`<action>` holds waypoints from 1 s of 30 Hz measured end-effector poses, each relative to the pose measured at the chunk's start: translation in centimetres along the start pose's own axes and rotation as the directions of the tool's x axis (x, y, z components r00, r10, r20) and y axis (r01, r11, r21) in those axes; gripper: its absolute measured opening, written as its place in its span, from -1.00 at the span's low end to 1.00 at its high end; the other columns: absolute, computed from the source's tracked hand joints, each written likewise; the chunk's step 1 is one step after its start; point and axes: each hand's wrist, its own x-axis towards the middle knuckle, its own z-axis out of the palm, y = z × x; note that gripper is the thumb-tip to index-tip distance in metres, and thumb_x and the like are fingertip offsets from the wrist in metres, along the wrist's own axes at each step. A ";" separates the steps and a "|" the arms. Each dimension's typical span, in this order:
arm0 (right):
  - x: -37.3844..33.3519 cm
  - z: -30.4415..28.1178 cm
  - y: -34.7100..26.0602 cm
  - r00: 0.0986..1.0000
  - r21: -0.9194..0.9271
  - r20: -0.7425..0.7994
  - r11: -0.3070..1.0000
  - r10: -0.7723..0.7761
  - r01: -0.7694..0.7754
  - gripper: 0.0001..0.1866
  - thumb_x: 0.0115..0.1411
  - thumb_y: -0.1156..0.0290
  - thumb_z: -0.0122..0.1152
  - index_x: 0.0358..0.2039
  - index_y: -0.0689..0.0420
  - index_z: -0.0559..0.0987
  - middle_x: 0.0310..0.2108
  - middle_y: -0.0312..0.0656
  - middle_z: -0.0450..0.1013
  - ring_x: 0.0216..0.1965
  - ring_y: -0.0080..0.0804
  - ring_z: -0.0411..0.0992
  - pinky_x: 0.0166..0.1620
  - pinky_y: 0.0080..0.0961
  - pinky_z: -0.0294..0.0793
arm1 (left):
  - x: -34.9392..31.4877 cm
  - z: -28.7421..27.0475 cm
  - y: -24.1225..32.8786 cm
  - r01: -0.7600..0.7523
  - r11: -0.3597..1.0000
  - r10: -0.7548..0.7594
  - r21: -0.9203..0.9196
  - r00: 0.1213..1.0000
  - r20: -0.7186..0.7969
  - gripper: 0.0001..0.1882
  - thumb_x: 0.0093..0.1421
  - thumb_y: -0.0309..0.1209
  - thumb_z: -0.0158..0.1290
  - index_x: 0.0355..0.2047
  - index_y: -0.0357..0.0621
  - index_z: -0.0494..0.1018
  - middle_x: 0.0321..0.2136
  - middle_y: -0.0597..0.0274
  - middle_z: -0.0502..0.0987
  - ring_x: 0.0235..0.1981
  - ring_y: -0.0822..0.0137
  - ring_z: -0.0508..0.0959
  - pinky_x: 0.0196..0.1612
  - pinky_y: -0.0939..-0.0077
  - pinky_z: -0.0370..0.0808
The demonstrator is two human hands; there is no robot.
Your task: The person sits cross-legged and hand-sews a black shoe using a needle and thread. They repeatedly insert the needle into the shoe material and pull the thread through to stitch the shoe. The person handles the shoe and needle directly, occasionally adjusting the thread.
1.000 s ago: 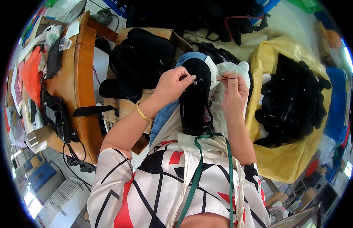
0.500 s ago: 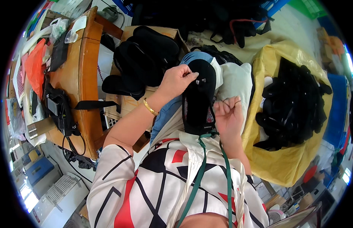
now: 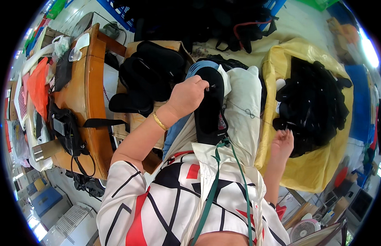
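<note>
A black cloth shoe lies lengthwise on my lap, its toe away from me and a patterned lining showing at the opening. My left hand is closed, thumb and fingers pinching the shoe's upper at the left, next to small pale marks near the toe. Out to the right, by the edge of the yellow bag, my right hand is closed in a pinch. A thin dark thread, with a small loop in it, runs from the shoe toward those fingers. A thin sliver shows above the fingertips, too small to name.
On my right stands a yellow bag full of black shoes. More black shoes sit on a cardboard box at the left, beside a wooden table. A blue crate with black items is ahead.
My right hand has moved from beside the shoe out to the right, drawing the thread across my lap. My left hand stays at the shoe, its fingers shifted slightly left and down.
</note>
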 end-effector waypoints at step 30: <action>-5.7 18.0 15.0 0.734 -0.820 0.532 0.471 0.422 0.324 -0.90 0.27 0.45 0.12 -0.26 0.20 0.52 -0.59 -0.20 0.47 -0.56 -0.50 0.47 -0.46 -0.51 0.43 | 1.1 -0.3 0.9 0.662 0.486 -0.624 -0.571 0.720 0.304 -0.79 0.19 -0.39 0.19 -0.50 -0.26 0.47 -0.62 0.42 0.48 -0.63 0.63 0.48 -0.58 0.72 0.40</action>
